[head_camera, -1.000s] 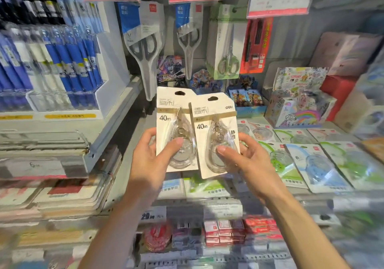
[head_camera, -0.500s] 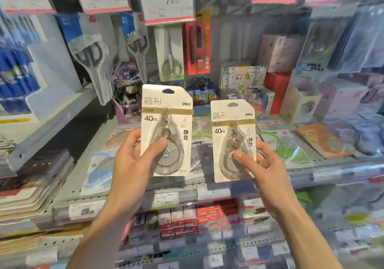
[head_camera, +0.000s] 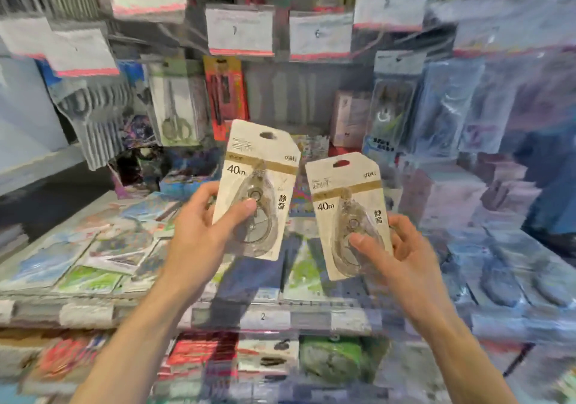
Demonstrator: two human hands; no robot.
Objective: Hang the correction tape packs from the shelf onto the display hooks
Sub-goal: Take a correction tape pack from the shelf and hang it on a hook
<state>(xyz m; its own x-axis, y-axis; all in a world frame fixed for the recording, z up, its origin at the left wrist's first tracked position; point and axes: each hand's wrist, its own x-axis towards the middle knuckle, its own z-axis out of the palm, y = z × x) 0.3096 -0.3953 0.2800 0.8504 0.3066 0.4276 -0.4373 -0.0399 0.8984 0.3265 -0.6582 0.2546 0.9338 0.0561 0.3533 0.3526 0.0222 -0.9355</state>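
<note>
1. Two hands are raised side by side, each with one correction tape pack; the left hand (head_camera: 199, 232) grips the left pack (head_camera: 258, 188) by its lower left edge, thumb pressed on the clear blister in front, the other fingers curled behind the card; the right hand (head_camera: 402, 257) pinches the right pack (head_camera: 349, 216) low down, thumb on the blister, fingers (head_camera: 397, 232) wrapped round its right edge.
2. Both packs stand near upright, long axis vertical, hang holes at the top and well above the fingers; the left pack sits higher and leans slightly right; the two are close but apart.
3. Below and behind them lies the shelf (head_camera: 218, 313), covered with flat packets.
4. Farther back and above hang scissors (head_camera: 174, 113) and other carded goods under price tags (head_camera: 240, 32); blur hides the hooks themselves, so I cannot tell which is free.
5. Judging from this, the holes must travel up and away to a hook; the left pack looks nearer.
</note>
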